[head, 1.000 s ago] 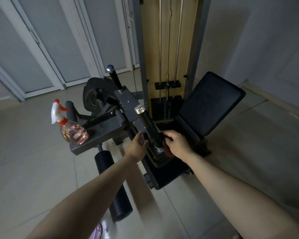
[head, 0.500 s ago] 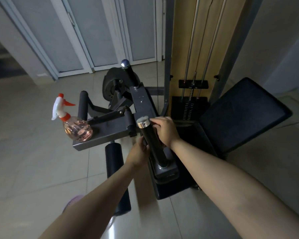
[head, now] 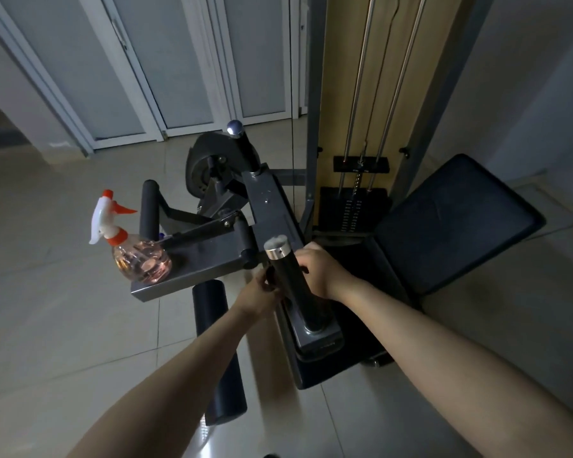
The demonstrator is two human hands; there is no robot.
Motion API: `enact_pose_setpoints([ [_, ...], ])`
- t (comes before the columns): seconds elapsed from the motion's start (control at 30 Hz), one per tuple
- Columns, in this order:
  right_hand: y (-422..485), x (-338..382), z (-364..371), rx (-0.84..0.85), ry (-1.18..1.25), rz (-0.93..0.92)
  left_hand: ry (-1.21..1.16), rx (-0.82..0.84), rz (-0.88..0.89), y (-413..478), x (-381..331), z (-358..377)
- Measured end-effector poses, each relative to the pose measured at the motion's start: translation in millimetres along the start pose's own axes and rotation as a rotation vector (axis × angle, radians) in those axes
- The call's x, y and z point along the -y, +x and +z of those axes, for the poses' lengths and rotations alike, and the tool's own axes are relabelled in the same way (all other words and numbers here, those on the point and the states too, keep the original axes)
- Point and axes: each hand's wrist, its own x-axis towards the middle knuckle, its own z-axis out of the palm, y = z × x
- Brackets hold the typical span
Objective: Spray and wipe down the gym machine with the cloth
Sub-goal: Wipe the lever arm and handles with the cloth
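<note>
1. The spray bottle (head: pixel 139 256), pink liquid with an orange-white trigger, stands upright on the flat frame arm (head: pixel 196 272) of the gym machine (head: pixel 272 206), well left of both hands. It sits where it did a second ago and nobody touches it. Spraying looks parked for now.
2. The roller pad (head: pixel 217 342) under that arm is untouched. Nothing has changed there.
3. The left hand (head: pixel 260 297) is at the left side of the handle grip with fingers bent against it. It has crept up a bit from a second ago. Cannot tell whether it really grips the post or pinches something; the picture is too dim.
4. The handle grip (head: pixel 293 289) is a black post with a chrome cap, standing between the two hands and leaning toward the camera.
5. The right hand (head: pixel 323 274) shows the main change. A second ago it was low at the post's base; now it is just under the chrome cap, fingers curled round the grip from the right. Reads as an upward wipe stroke, close to its top end.
6. The cloth cannot be made out. It is probably under the right palm, but that is a guess, dark on dark.
7. The back pad (head: pixel 457 223) and weight stack (head: pixel 353 209) sit right of the hands, with no hand near them. Judgement: this grip is nearly done, and the pads and frame are still to wipe.
</note>
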Motion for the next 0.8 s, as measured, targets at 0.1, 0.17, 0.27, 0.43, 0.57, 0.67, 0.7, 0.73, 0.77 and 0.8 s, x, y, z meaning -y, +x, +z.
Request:
enact_pose_setpoints([
  [0.1, 11.6, -7.4, 15.4, -0.167, -0.066, -0.034, -0.050, -0.021, -0.049, -3.5, 2.8, 3.2],
  [0.17, 24.8, -13.5, 24.2, -0.203, -0.142, -0.003, -0.055, -0.022, -0.054, -1.8, 3.6, 3.1],
  [0.27, 23.8, -8.7, 24.4, -0.160, -0.127, 0.056, -0.048, -0.026, -0.055, -1.7, 2.2, 4.8],
  [0.43, -12.8, -1.5, 12.9, -0.068, 0.007, 0.147, -0.016, -0.017, -0.055, -5.3, 1.0, 5.7],
  [0.57, -51.2, 2.1, 5.0, -0.026, 0.150, 0.260, 0.010, -0.013, -0.078, -6.7, 4.1, 10.4],
  [0.67, -64.8, 5.2, 0.2, 0.003, 0.171, 0.299, 0.006, 0.003, -0.084, -10.3, 1.4, 14.2],
  [0.7, -63.1, 9.5, 0.0, 0.016, 0.169, 0.286, -0.002, 0.004, -0.082, -11.4, 2.2, 13.5],
  [0.73, -59.7, 10.9, -1.0, 0.017, 0.157, 0.285, -0.011, 0.010, -0.079, -11.9, 1.3, 13.8],
  [0.77, -54.8, 13.5, -1.7, 0.008, 0.198, 0.291, -0.016, 0.014, -0.078, -11.8, 1.7, 13.5],
  [0.8, -47.9, 12.1, -0.8, -0.015, 0.177, 0.296, -0.017, 0.014, -0.074, -12.3, 1.6, 12.2],
])
